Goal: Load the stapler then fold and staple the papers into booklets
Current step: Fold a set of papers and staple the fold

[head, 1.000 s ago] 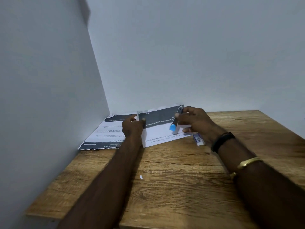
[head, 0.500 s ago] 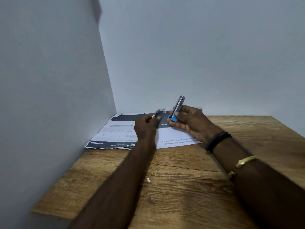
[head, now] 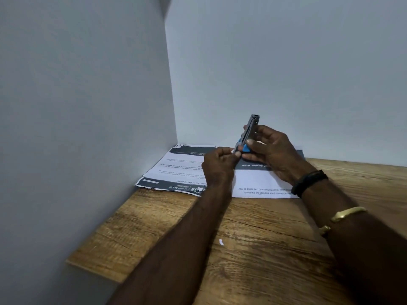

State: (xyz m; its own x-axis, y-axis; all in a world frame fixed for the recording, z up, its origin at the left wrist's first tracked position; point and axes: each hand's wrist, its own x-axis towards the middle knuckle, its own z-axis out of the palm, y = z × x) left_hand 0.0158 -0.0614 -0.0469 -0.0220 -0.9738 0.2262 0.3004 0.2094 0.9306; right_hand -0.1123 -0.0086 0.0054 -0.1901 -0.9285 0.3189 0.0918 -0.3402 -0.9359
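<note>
A small grey stapler [head: 248, 132] with a blue base is held nearly upright above the papers, its metal end pointing up. My right hand [head: 272, 150] grips it around the lower part. My left hand [head: 218, 165] has its fingertips pinched together at the stapler's bottom end; what they pinch is too small to tell. Printed papers [head: 176, 170] with dark header bands lie flat on the wooden table [head: 253, 238], in the corner under both hands.
Grey walls close the table on the left and at the back. A tiny white scrap [head: 221, 242] lies on the wood between my forearms. The table's left front corner is near the bottom left.
My right hand has lifted the stapler off the papers and tipped it upright. My left hand has come over from the left and now meets the stapler's lower end.
</note>
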